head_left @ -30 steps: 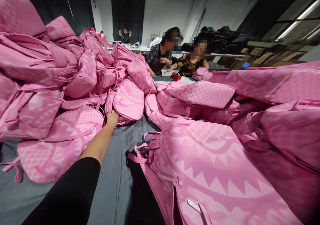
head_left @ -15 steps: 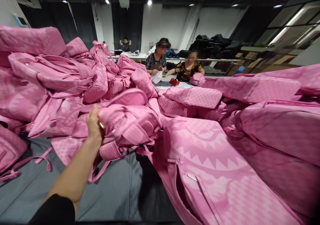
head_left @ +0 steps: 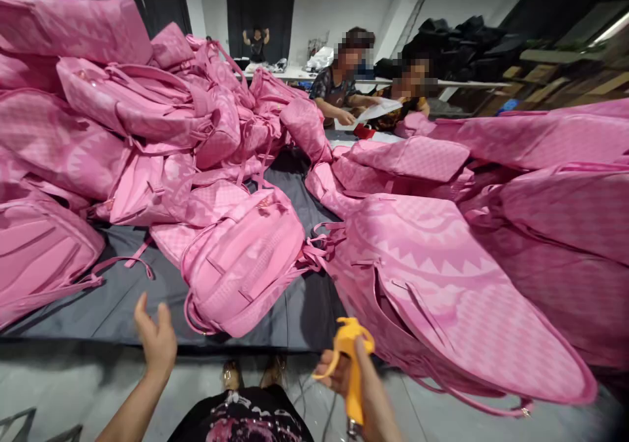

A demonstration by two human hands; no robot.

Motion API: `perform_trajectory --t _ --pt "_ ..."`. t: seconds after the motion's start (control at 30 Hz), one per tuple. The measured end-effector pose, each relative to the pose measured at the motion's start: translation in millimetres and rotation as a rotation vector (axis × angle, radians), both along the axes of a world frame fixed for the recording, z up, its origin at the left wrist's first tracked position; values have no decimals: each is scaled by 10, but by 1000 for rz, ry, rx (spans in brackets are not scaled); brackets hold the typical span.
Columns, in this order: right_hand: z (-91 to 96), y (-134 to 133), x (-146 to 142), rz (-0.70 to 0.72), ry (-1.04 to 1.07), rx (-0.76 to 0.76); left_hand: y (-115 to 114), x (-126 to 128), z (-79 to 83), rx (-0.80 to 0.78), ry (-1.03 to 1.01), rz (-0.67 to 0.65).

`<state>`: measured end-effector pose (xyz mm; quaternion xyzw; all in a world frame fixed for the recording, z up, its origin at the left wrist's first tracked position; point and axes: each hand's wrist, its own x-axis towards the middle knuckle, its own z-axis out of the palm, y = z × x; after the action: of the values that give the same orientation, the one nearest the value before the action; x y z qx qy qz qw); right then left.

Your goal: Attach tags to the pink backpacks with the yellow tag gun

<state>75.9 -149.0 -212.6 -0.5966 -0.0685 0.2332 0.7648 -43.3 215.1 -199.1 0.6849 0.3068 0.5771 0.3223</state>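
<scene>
My left hand (head_left: 157,340) is raised over the front edge of the table, fingers apart, holding nothing. In my right hand (head_left: 376,389) is an orange air blow gun (head_left: 354,370), its fitting end pointing down toward me. Just beyond my hands a pink backpack (head_left: 250,262) lies on its front, strap side up, on the dark cloth. Right of it, a larger pink backpack (head_left: 442,278) with a pale zigzag teeth print lies with a side pocket gaping and its lower end over the table edge.
Pink backpacks (head_left: 132,101) are heaped at the left, more (head_left: 565,200) at the right. The dark table cloth (head_left: 314,317) shows between them. Across the table two people (head_left: 339,88) handle white sheets (head_left: 378,109). Another person (head_left: 257,46) is far back. Grey floor (head_left: 417,403) lies below.
My left hand has let go of the middle backpack and drawn back toward me. That backpack now lies flat, nearer the front edge. My right hand with the blow gun has come into view.
</scene>
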Motion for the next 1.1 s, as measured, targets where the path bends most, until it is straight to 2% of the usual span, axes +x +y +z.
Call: perform_trajectory --t 0.03,0.07,0.1,0.17,0.2,0.27,0.37,0.43,0.5,0.6,0.67,0.73,0.77,0.8,0.87,0.9,0.97,1.07,1.1 --pt "-60 235 -88 6 177 130 -50 46 105 310 74 9" --pt "-111 434 -194 1 316 206 -97 141 199 550 224 -66" --pt "-153 589 -308 8 409 259 -134 270 271 719 383 -136" --pt "-217 765 -523 53 388 268 -147 571 340 858 614 -139" --pt "-241 794 -608 79 312 256 -119 712 347 866 703 -112" --pt "-270 774 -712 106 148 229 -15 926 339 778 823 -19" --pt "-234 663 -704 52 60 187 87 1064 318 674 863 129" --pt "-160 590 -628 -14 52 159 32 1088 281 768 839 101" --pt "-72 537 -530 -58 38 132 -76 1119 222 869 846 -4" --pt "52 479 -351 -8 -20 76 -149 1223 172 822 904 -60" --pt "143 442 -188 13 -87 25 -116 1281 207 754 909 -76" --pt "256 405 24 7 -155 -38 -83 1257 289 653 841 -196" --pt "320 390 144 9 -187 -71 -80 1203 335 534 779 -307" --pt "387 380 268 17 -224 -104 -87 1125 377 349 696 -444" --pt "517 392 507 30 -300 -159 -114 924 437 -149 463 -711" --pt "576 419 615 36 -339 -185 -123 824 453 -403 344 -794" --pt "680 517 808 96 -415 -241 -116 682 463 -795 195 -821" --pt "826 726 1082 362 -575 -397 -23 679 442 -1073 186 -699" --pt "880 794 1178 369 -639 -508 24 720 427 -1135 206 -685"
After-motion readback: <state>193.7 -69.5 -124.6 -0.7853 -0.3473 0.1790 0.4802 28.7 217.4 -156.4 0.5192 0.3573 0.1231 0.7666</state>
